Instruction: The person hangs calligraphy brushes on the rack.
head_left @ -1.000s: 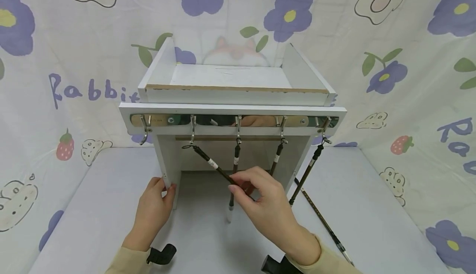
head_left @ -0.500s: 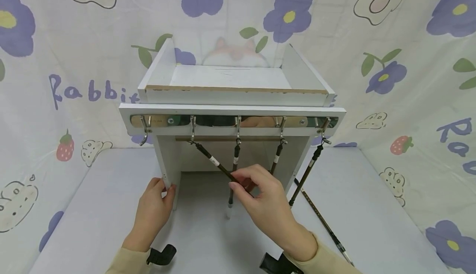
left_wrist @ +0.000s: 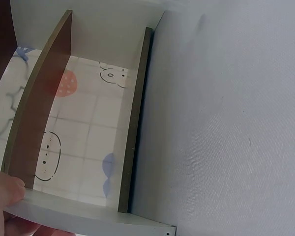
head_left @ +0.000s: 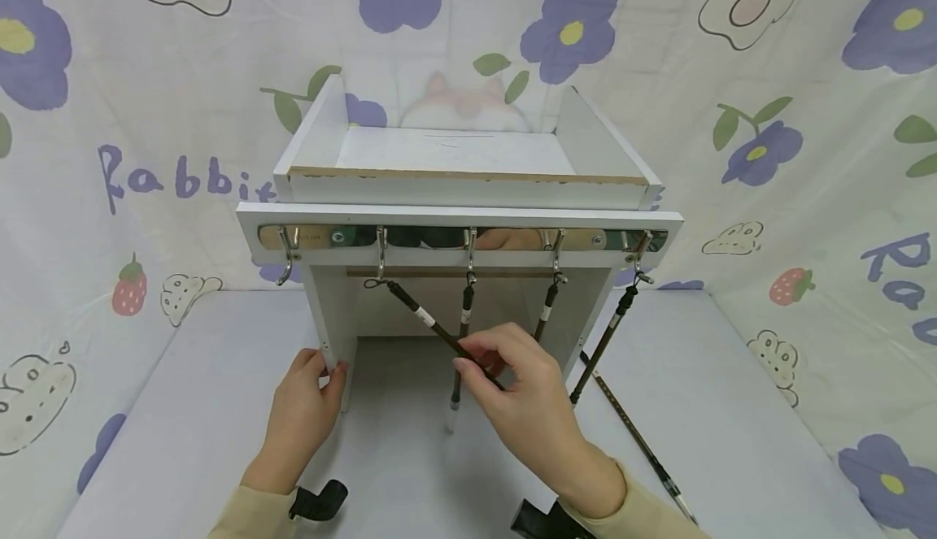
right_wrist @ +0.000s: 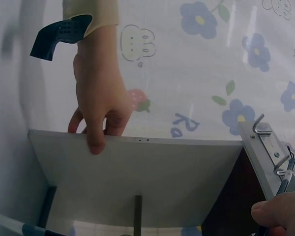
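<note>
In the head view my right hand (head_left: 538,417) pinches a dark calligraphy brush (head_left: 428,318), slanted with its cord loop up and left. The loop (head_left: 374,283) is at the tip of the second hook from the left (head_left: 381,254); I cannot tell whether it is over the hook. The held brush's lower end is hidden by the hand. My left hand (head_left: 303,413) grips the front edge of the white shelf's left side panel (head_left: 329,319), thumb on the inner face. Three other brushes hang from the hooks to the right, including the middle brush (head_left: 465,315).
A metal hook rail (head_left: 315,236) runs along the shelf's front board. The leftmost hook (head_left: 285,258) bears no brush. Another brush (head_left: 637,433) lies on the white table (head_left: 732,409), right of the shelf. A patterned cloth (head_left: 754,100) hangs behind.
The held brush and my right hand have shifted slightly right and up, its loop staying by the second hook. The middle brush has swung a little. My left hand has kept its place.
</note>
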Tool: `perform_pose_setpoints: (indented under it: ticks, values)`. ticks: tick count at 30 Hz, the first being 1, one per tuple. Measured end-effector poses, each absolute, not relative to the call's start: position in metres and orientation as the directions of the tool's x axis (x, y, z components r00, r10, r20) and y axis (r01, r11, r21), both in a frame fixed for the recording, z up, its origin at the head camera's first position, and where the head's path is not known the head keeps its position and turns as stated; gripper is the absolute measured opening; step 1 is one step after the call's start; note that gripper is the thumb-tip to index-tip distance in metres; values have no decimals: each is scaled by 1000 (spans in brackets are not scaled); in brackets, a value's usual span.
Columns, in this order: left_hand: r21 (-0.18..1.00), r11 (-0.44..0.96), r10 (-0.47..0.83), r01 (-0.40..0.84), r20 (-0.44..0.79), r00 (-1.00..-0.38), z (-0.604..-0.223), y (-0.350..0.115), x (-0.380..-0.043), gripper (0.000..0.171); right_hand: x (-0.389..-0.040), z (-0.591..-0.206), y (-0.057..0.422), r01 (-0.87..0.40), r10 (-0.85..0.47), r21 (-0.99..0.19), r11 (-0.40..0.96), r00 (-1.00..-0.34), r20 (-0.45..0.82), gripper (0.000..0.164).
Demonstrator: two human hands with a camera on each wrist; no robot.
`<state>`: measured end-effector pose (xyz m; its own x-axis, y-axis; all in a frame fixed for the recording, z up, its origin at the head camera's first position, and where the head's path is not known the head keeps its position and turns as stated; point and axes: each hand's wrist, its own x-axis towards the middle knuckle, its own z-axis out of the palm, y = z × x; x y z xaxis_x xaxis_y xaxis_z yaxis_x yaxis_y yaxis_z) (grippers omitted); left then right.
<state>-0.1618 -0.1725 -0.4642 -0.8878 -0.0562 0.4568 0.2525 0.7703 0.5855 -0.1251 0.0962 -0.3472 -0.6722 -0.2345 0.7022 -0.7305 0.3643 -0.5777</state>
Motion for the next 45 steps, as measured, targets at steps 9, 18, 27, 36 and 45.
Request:
perform_pose_setpoints:
  ticks: [9,18,27,36,45]
  values:
    - [596,764,-59,247,446,-893,-464,-173,-161,20,-126,-346,96,-737,-212,-567,368,-660,721,19]
    - [594,765,-62,248,451,-890,-465,-173,-162,21,-127,-346,96,-734,-208,-563,379,-661,721,18]
    - [589,766,-55,257,459,-887,-466,-173,-163,22,-128,-347,97,-732,-210,-551,400,-659,723,18]
    - [595,764,-54,249,444,-895,-465,-174,-163,24,-128,-347,95,-730,-216,-548,408,-660,719,19]
    - [598,763,-55,246,439,-897,-465,-174,-163,24,-126,-347,94,-712,-241,-549,439,-681,691,19]
